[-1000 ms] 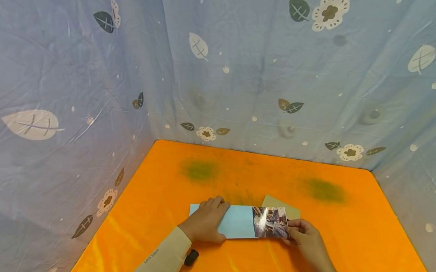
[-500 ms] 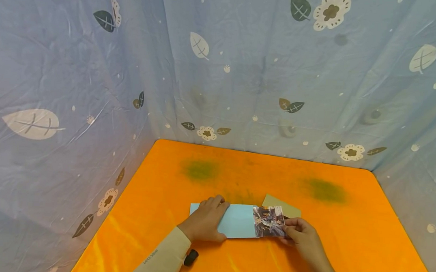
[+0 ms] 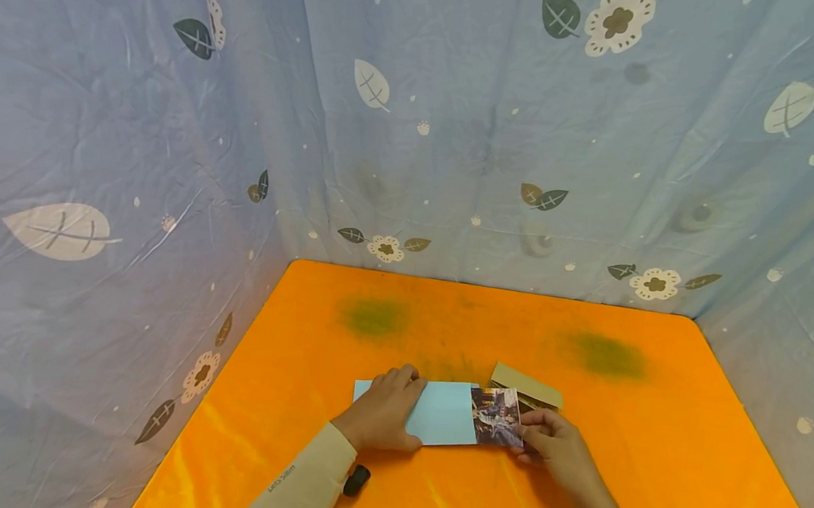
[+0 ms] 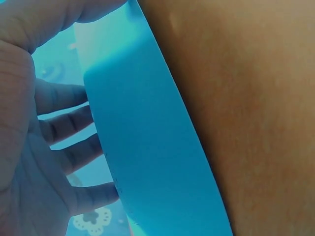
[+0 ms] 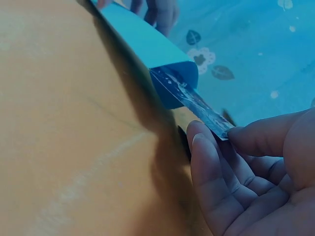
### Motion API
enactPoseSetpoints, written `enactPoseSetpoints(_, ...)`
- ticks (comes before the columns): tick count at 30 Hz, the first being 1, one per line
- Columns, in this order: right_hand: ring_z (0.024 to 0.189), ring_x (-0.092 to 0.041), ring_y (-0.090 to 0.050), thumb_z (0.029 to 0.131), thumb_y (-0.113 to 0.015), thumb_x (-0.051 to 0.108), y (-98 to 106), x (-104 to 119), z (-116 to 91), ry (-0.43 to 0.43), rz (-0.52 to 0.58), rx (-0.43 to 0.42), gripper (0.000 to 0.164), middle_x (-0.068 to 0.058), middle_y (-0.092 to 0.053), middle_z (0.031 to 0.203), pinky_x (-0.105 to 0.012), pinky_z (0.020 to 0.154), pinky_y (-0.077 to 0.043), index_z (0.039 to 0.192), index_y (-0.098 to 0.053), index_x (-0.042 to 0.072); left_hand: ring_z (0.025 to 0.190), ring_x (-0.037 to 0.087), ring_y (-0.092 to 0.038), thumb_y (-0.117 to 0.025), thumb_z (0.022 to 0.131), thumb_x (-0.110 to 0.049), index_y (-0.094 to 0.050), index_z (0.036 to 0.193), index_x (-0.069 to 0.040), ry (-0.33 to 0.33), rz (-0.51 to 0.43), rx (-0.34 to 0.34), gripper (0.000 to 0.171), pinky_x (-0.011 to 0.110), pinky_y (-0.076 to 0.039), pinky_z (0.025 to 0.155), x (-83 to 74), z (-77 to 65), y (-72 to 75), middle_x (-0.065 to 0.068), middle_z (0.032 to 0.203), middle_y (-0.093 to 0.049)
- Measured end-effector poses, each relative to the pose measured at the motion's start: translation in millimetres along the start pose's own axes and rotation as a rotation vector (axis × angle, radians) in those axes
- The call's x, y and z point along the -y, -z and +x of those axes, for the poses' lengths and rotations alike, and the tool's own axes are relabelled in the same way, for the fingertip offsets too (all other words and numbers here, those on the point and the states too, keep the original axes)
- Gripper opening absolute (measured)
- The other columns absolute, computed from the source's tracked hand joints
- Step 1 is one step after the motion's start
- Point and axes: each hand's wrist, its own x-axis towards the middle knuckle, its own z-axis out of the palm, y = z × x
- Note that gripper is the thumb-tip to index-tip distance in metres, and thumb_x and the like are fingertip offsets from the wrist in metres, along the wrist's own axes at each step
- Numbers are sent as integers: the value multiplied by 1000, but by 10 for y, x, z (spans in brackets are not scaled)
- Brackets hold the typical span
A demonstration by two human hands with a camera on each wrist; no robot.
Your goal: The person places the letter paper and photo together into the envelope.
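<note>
A light blue paper sleeve lies lengthwise near the front of the orange table. My left hand grips it across its width, thumb at the near edge and fingertips along the far edge, as the left wrist view shows. From its right end sticks out a glossy picture card, partly inside. My right hand pinches the card's outer end between thumb and fingers. In the right wrist view the sleeve's mouth bulges open around the card. Whether it is one card or a stack, I cannot tell.
Just behind the card lies a tan folded piece, its near side raised with a dark gap. A small black object sits by the left cuff. Patterned blue-grey curtains enclose the orange table at back and sides.
My right hand has moved left, and less of the card shows outside the sleeve. More of the tan piece is uncovered. My left hand stays in place on the sleeve.
</note>
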Motion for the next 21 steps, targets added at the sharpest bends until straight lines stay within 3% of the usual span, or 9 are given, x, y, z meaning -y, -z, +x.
enactPoseSetpoints(5,83,-41,-65,93,-59,5,-11,-43,9,-12,24,57,32,-21,-61,93,-45,70,-54,118,-48,-12,111,21,-41,-74,71,-55,-43,142,-10,-4,-3,2,90,44,-37,94,-10,5,2,4,133,-37)
enactPoseSetpoints(21,81,-42,-65,94,-58,6,-117,-69,20,-17,30,91,30,-21,-63,94,-46,68,-54,116,-50,-11,112,19,-41,-73,70,-56,-42,143,-13,-14,9,8,90,42,-37,95,-26,30,-34,3,134,-36)
